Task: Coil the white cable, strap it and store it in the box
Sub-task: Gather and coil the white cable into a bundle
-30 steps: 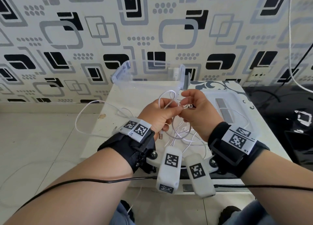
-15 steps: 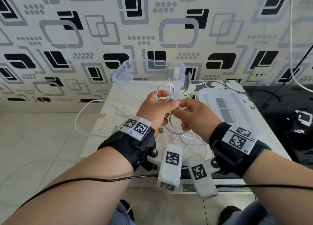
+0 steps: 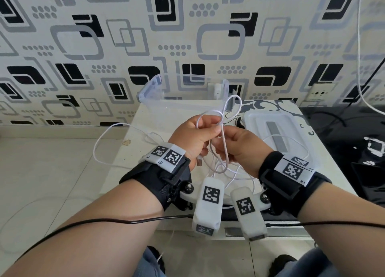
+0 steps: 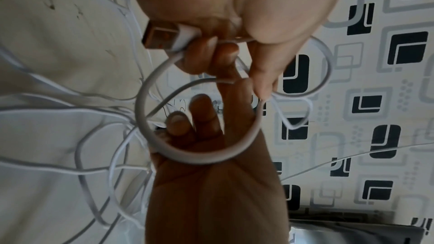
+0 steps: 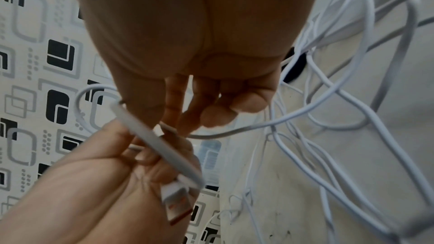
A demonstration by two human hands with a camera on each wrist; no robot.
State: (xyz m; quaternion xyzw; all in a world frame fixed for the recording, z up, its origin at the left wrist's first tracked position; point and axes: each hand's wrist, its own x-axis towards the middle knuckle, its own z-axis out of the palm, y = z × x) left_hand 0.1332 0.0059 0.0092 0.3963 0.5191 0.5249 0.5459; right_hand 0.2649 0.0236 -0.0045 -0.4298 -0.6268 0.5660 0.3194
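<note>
The white cable (image 3: 222,151) hangs in loops between my two hands above the small table. My left hand (image 3: 210,130) grips the gathered loops, and the USB plug (image 3: 199,162) sticks out under its palm. One loop (image 3: 232,103) stands up above the fingers. My right hand (image 3: 220,144) pinches a strand just right of the left hand. In the left wrist view the plug (image 4: 162,34) and a round loop (image 4: 199,155) show clearly. The right wrist view shows the plug (image 5: 176,203) in the left palm. The clear box (image 3: 154,89) stands open behind the hands.
The box lid (image 3: 260,120) lies flat on the table at the right, with cable across it. Loose cable (image 3: 100,143) hangs over the table's left edge. More slack (image 5: 352,136) lies tangled on the tabletop. A black surface (image 3: 354,143) adjoins the table's right side.
The left hand has risen a little and a taller loop now stands above it. The right hand has dropped lower and slid down along the strand.
</note>
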